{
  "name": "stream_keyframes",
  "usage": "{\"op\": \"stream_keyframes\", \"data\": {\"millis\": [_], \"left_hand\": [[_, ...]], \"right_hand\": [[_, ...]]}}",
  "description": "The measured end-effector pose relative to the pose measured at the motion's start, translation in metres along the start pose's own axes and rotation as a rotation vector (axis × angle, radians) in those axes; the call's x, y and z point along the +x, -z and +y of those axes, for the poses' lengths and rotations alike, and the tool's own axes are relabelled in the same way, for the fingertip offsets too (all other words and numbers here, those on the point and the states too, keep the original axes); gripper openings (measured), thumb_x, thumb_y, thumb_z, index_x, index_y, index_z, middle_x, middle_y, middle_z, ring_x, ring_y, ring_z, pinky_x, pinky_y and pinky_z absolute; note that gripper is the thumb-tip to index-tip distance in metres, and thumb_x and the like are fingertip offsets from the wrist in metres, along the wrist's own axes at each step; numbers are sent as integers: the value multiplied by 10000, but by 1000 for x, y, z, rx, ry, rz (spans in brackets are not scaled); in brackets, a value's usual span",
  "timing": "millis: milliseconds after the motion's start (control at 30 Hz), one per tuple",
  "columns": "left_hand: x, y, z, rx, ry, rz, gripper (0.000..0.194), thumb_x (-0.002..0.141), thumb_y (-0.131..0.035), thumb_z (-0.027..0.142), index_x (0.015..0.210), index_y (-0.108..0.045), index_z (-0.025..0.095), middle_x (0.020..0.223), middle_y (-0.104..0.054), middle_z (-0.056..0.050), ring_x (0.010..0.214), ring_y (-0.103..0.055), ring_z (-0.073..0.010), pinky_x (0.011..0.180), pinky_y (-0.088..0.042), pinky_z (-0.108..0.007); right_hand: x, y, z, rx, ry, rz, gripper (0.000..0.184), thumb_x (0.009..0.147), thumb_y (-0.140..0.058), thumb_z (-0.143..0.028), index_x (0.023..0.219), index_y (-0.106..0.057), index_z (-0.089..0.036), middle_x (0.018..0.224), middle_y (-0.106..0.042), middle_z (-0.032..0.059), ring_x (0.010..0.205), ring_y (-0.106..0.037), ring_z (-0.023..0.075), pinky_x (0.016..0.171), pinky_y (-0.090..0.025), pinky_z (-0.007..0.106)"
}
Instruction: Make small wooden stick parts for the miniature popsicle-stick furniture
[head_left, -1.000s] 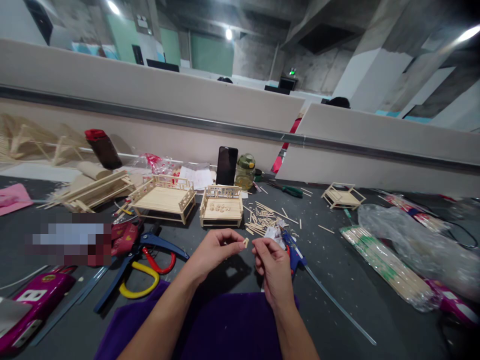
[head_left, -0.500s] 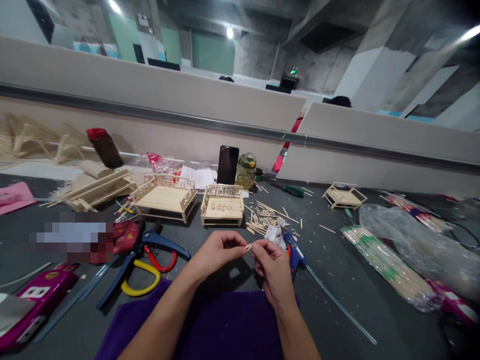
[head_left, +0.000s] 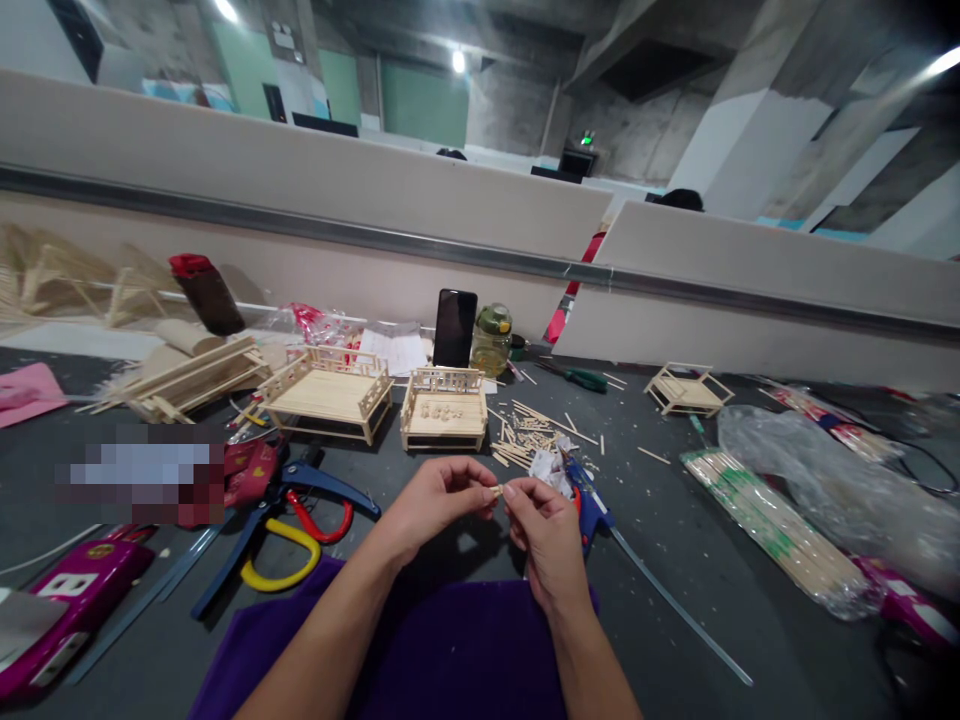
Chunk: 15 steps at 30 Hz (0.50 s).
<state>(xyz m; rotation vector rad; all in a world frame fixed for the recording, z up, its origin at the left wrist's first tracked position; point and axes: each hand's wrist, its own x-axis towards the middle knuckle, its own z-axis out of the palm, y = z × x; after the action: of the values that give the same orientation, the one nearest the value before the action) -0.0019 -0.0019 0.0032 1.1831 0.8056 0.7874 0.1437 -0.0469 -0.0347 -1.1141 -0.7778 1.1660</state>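
My left hand and my right hand meet fingertip to fingertip above the dark table. Both pinch tiny pale wooden stick pieces, largely covered by the fingers. Just beyond them is a heap of short cut sticks. A miniature wooden bench with small bits on its seat stands behind my left hand, and a wider miniature bench is to its left. Beside my right hand lies a blue glue gun with a clear glue stick trailing from it.
Blue cutters and yellow-handled scissors lie left of my hands. At the back stand a phone and a green bottle. On the right are a small wooden frame and a bag of sticks. Purple cloth covers my lap.
The fingertips have shifted very slightly around the small wooden pieces. Both hands stay in nearly the same place, and the things on the table have not moved.
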Motion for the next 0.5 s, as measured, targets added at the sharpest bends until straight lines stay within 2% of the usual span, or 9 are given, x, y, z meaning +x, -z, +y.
{"op": "stream_keyframes", "data": {"millis": [367, 500], "left_hand": [[1, 0, -1, 25, -32, 5, 198, 694, -760, 293, 771, -679, 130, 657, -662, -10, 629, -606, -128, 644, -444, -251], [1, 3, 0, 39, -33, 26, 204, 696, -758, 310, 772, -680, 138, 650, -664, -10, 615, -599, -128, 639, -451, -257]], "right_hand": [[-1, 0, -1, -13, -5, 9, 301, 700, -765, -430, 760, -667, -151, 570, -533, -47, 402, -348, 34, 360, -207, 160], [0, 2, 0, -21, -7, 52, 328, 697, -760, -457, 787, -668, -156, 598, -547, -36, 414, -361, 45, 350, -221, 161]]}}
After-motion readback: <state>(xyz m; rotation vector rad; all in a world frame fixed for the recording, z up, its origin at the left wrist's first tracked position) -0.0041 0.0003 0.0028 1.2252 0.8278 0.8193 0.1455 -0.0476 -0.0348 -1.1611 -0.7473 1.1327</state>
